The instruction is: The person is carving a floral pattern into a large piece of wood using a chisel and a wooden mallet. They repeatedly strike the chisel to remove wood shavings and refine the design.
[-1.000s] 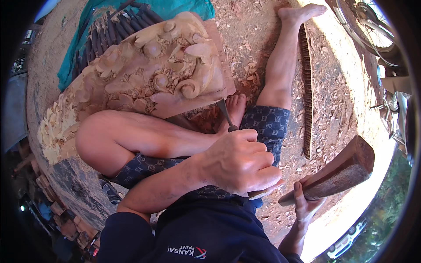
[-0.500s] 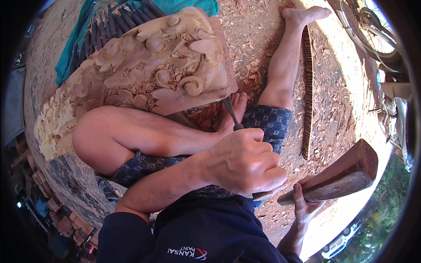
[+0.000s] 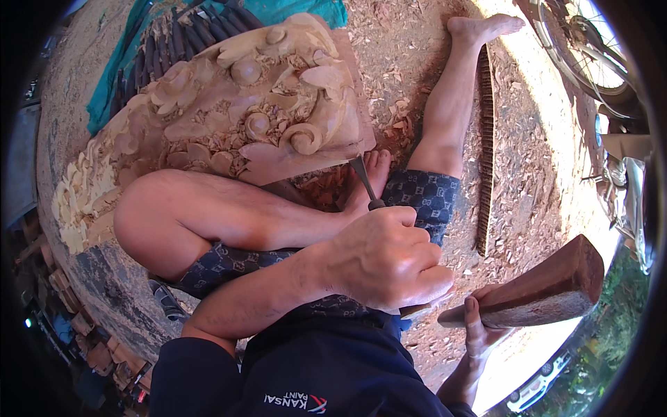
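My left hand (image 3: 385, 257) is a fist around the handle of a carving chisel (image 3: 364, 177). The chisel's flat blade meets the near right corner of a carved wooden panel (image 3: 278, 163), close to my bare toes. Scrolls, round knobs and leaf shapes stand out in relief on the panel, with loose shavings in its hollows. Out to the right, my right hand (image 3: 479, 330) grips the narrow handle of a wooden mallet (image 3: 545, 286). The mallet's heavy, worn head points up and to the right, apart from the chisel.
Many dark-handled carving tools (image 3: 187, 35) lie on a teal cloth (image 3: 104, 97) beyond the panel. Wood chips (image 3: 399, 115) litter the ground. A ridged strip (image 3: 485, 160) lies beside my stretched leg. A bicycle wheel (image 3: 594, 55) stands at the far right.
The mallet in my right hand has dipped slightly downward and to the right. My left hand and the chisel stay almost in place at the panel's corner.
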The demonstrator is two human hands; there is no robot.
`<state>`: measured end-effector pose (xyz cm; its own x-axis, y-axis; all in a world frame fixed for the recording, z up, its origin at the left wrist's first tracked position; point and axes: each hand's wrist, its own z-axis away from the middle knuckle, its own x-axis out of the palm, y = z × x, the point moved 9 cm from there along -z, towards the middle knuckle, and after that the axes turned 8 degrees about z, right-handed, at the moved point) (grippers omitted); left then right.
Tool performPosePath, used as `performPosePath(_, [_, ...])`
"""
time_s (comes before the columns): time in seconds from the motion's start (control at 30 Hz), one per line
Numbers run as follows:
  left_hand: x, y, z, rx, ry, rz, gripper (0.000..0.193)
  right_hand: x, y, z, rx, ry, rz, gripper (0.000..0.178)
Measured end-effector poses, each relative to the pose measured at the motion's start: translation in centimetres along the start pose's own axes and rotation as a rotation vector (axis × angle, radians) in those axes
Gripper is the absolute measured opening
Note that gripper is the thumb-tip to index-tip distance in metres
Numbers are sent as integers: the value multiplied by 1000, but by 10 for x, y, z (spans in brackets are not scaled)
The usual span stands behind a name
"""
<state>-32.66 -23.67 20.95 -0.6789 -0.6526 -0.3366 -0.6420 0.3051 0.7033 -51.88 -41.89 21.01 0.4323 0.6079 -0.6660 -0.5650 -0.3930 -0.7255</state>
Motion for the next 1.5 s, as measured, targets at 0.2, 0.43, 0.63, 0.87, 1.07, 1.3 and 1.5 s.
performPosePath(0.2, [2,0,2,23,42,20,36,-1,4,1,17,-19,5,40])
performPosePath(0.43, [2,0,1,41,55,23,46,0,5,2,51,-6,-28,35])
performPosePath(0.63, [6,0,1,8,-4,-35,17,0,2,4,-99,-21,-3,41])
performPosePath(0.87, [1,-12,-8,22,77,12,30,11,27,9,-416,-93,378,49])
performPosePath(1.07, [6,-12,-10,14,29,-19,19,10,-42,12,-770,226,-191,42])
performPosePath(1.3, [8,-16,-8,-46,-3,-34,22,-7,21,5,-360,-74,45,47])
performPosePath(1.5, [0,-21,-13,-77,46,152,25,12,9,2,-395,43,212,56])
